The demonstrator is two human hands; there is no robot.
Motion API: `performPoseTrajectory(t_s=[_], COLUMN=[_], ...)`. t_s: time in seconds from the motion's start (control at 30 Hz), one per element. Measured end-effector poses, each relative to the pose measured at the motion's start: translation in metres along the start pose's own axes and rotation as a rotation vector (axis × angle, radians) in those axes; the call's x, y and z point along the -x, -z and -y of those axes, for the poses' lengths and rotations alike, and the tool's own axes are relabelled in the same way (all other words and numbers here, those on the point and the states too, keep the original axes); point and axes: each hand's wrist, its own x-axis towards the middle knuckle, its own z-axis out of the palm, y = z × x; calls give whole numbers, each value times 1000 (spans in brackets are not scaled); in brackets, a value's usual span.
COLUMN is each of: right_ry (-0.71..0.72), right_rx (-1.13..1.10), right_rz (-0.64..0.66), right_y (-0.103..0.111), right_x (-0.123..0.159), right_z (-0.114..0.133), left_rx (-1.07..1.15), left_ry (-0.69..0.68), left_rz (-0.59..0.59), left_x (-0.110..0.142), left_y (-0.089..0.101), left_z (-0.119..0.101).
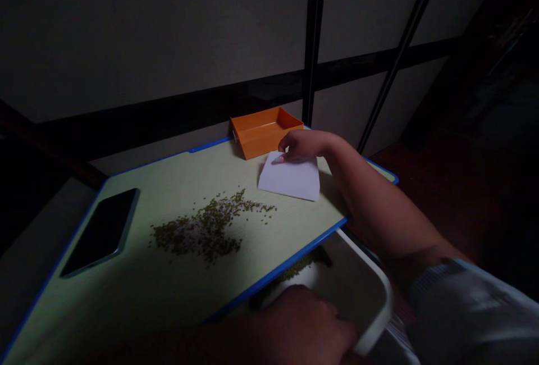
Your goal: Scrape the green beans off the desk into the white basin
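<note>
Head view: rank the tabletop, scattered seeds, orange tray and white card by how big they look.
1. Tabletop
2. Scattered seeds
Unranked below these: orange tray and white card, which look about alike.

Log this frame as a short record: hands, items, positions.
right_hand: right hand, fingers on the white card
left_hand: left hand, over the white bin; grip unclear
pile: green and brown bits, loose on the table
far_edge: orange tray, beyond card
left_side: phone, screen dark
lighting: dim
</note>
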Motion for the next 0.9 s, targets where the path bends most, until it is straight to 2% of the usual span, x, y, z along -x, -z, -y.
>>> performPoseTrajectory(t_s=[0.13,0.2,0.27,0.4,0.53,0.77,0.9], right_ry=[-16,-8,11,31,-42,-67,-16], right_rx=[-227,-214,-155,-66,75,112,120], right_rz=[-156,-254,-300,-266,-250,-235,-189], right_y=[6,6,4,-5,-10,-6,-5], right_x=[4,2,-2,-7,-8,-6,-4], right_z=[-6,-8,-6,5,13,8,7], left_rx=[7,4,-5,-37,-40,-20,-22], left_ry=[8,9,-1,-20,-17,1,-24], left_rz=[-10,-4,0,-24,-13,-10,0], left_x=[-1,-1,-1,0,0,0,0], left_y=[0,-1,-2,-3,-1,-1,0], left_z=[0,0,0,1,1,0,0])
